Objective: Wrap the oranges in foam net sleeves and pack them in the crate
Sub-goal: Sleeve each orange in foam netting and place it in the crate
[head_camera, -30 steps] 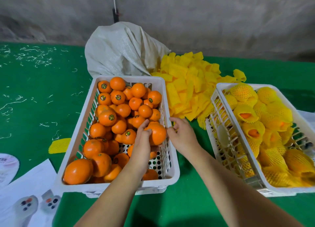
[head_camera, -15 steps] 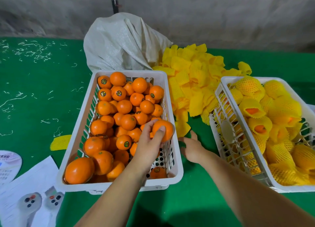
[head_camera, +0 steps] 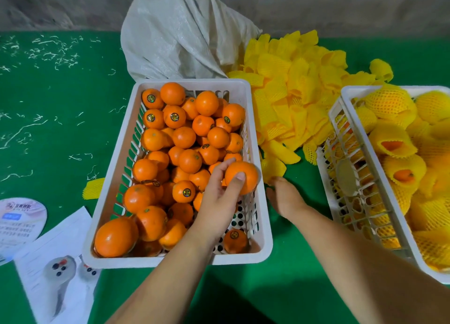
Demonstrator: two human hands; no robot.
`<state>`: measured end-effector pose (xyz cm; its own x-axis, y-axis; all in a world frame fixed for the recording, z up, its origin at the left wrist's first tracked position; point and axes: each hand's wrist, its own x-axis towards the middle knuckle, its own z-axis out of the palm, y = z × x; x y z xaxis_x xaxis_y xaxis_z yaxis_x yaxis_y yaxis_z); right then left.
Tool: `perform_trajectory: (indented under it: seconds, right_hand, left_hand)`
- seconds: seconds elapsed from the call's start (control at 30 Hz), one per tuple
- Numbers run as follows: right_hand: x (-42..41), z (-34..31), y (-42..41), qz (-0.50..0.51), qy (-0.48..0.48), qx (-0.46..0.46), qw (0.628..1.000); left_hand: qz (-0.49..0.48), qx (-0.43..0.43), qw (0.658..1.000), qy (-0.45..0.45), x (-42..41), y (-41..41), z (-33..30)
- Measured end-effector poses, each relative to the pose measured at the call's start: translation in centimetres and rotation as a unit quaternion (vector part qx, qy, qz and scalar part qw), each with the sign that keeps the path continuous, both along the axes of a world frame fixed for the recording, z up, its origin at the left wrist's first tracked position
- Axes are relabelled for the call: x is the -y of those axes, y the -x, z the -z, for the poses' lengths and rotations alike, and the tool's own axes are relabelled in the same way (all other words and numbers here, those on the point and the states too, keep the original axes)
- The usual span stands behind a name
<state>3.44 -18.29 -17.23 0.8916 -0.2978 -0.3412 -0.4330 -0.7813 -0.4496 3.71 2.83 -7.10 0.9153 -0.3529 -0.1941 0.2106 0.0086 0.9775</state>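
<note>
A white crate [head_camera: 170, 261] full of bare oranges [head_camera: 185, 137] stands in the middle. My left hand [head_camera: 219, 202] grips one orange [head_camera: 243, 175], lifted over the crate's right rim. My right hand [head_camera: 286, 198] lies on the green table between the two crates. Its fingertips reach the near edge of a yellow foam net sleeve [head_camera: 274, 166]. More sleeves lie in a pile [head_camera: 292, 92] behind it. On the right, a second white crate [head_camera: 349, 93] holds several oranges wrapped in yellow net [head_camera: 399, 148].
A grey woven sack [head_camera: 182, 31] slumps behind the orange crate against the wall. One loose sleeve [head_camera: 91, 188] lies left of that crate. Printed sheets [head_camera: 60, 263] and a round leaflet [head_camera: 19, 224] lie at the front left. White shreds litter the green table at the left.
My left hand has lifted the orange to the crate's right rim. My right hand left the orange and moved right and down to the sleeve on the table.
</note>
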Motion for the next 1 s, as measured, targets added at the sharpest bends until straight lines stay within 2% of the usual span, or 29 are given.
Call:
perform_trajectory:
  seconds: [0.07,0.17,0.23,0.33,0.4,0.47,0.6,0.67,0.77,0.9,1.0]
  right_hand:
    - [-0.2,-0.9,0.0,0.108,-0.062,0.092,0.988]
    - [-1.1,-3.7,0.0,0.288,-0.218,0.197,0.912]
    - [-1.8,-5.9,0.4,0.318,-0.278,0.247,0.872]
    - [-3.5,-9.8,1.7,0.295,-0.301,0.318,0.849]
    - [-5.0,-11.9,2.8,0.229,-0.298,0.359,0.854]
    - [-6.3,-12.6,3.6,0.162,-0.282,0.356,0.876]
    - [-7.7,-11.8,4.6,0.078,-0.189,0.293,0.934]
    - [-7.8,-11.7,5.0,0.061,-0.185,0.300,0.934]
    - [-7.6,-12.1,5.2,0.072,-0.233,0.308,0.920]
    - [-7.2,-12.1,5.7,0.019,-0.210,0.300,0.930]
    - [-7.0,-12.4,5.9,0.061,-0.288,0.276,0.915]
  left_hand:
    - [0.002,0.001,1.000,0.001,0.0,-0.1,0.0]
    - [-0.002,0.013,1.000,-0.009,0.1,-0.1,-0.1]
    - [-0.010,0.023,0.999,-0.021,0.0,0.1,-0.3]
    - [-0.003,0.009,1.000,0.011,-0.1,0.6,-1.3]
    - [0.010,-0.037,0.995,0.089,0.1,1.0,-2.0]
    - [0.014,-0.075,0.985,0.154,0.1,1.8,-2.3]
    - [0.008,-0.095,0.979,0.180,-0.6,3.5,-2.3]
    - [0.025,-0.086,0.981,0.172,-1.1,3.7,-2.5]
    - [0.055,-0.055,0.985,0.152,-1.8,3.6,-2.7]
    - [0.098,-0.023,0.984,0.145,-2.6,3.7,-2.0]
    - [0.088,-0.016,0.987,0.134,-2.3,3.9,-2.0]
